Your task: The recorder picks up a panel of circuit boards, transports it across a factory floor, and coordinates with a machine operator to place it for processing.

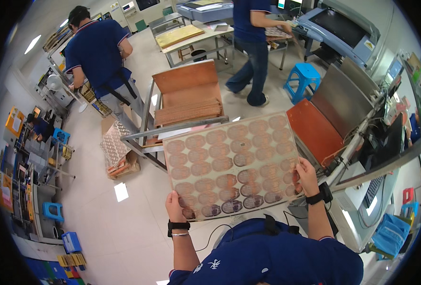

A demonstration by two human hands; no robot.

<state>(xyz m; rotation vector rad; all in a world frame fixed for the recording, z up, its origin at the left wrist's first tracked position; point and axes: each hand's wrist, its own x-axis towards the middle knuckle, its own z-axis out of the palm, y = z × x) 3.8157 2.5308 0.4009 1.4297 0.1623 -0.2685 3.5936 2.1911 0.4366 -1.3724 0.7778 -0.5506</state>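
Note:
A wide, thin circuit board panel [230, 161] with rows of copper-coloured oval patterns spans the space before me, tilted, its far edge over the rack. My left hand [174, 206] is closed on its left edge near the lower corner. At the lower right edge, my right hand [307, 176] grips the same panel, thumb on the upper face. Just beyond it, a metal-framed rack [141, 135] holds a stack of thin copper-coloured boards [187, 114] against a brown backboard [186, 83]. The panel covers part of the rack's near side.
To the right stands a red-brown slanted surface [315, 130] with a metal plate behind it. A keyboard [373, 190] lies on the desk at right. One person [96, 57] stands at far left, another [253, 47] beyond the rack. Patterned sheets [114, 145] lean low at left; a blue stool [303, 80] stands behind.

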